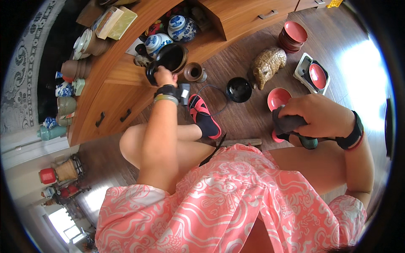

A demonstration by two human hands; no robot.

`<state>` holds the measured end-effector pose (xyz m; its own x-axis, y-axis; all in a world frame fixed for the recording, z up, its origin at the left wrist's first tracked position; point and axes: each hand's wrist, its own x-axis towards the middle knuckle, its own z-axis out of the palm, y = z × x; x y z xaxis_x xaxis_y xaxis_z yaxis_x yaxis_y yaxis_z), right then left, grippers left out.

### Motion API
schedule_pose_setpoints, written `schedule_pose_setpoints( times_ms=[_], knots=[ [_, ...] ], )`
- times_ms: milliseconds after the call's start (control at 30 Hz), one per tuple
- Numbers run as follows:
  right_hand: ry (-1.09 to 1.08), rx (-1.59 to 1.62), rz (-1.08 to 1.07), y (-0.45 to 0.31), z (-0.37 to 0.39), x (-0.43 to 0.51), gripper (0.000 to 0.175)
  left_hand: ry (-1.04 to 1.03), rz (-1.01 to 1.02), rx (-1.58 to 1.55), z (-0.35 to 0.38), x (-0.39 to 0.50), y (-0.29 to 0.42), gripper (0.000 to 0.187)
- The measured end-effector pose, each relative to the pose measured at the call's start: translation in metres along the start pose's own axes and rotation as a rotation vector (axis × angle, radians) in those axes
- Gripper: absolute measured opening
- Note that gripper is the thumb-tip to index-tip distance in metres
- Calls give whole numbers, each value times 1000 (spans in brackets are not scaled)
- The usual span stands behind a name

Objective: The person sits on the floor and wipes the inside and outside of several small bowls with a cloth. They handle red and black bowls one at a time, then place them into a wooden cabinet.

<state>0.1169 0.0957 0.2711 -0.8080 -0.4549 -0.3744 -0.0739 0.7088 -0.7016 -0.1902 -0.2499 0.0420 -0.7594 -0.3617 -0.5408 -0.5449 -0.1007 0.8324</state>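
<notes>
My left hand (164,77) grips a glossy black bowl (151,74) at the cabinet's lower shelf. The bowl lies against a larger dark round vessel (173,57), and my fingers hide part of its rim. Close by on the floor stands a brown vase (193,72) with a flared mouth. On the other side, my right hand (319,115) clutches a bunched dark grey cloth (286,121) above my thigh. Just beyond the cloth sits a bowl with a red inside (279,98). A black bowl (239,90) rests on the floor between my hands.
Blue-and-white lidded jars (182,27) stand in the open cabinet (208,44). On the wooden floor are a brown glazed animal figure (269,64), stacked red dishes (293,34) and a tray (303,74) with a red-lined bowl. Pots (76,68) line the cabinet top.
</notes>
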Motion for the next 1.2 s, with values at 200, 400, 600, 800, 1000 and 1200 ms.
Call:
schedule_pose_setpoints(
  times_ms=[200, 400, 600, 800, 1000, 1200],
  knots=[
    [76, -95, -74, 6, 7, 0, 27, 358, -202, 134, -52, 115, -1, 53],
    [-23, -88, 27, 9, 3, 2, 31, 404, -220, 279, -54, 143, -3, 62],
    [-99, -86, 45, 12, -5, 8, 43, 377, -151, 326, -49, 152, -18, 61],
    [-60, -32, -25, 17, -4, 7, 43, 364, -71, 736, -56, 159, -19, 80],
    [-29, -37, -50, 18, -4, -4, 41, 490, -21, 543, -57, 153, -28, 81],
    [11, -43, -94, 17, -3, -17, 41, 666, 233, 549, -36, 85, -37, 56]
  ],
)
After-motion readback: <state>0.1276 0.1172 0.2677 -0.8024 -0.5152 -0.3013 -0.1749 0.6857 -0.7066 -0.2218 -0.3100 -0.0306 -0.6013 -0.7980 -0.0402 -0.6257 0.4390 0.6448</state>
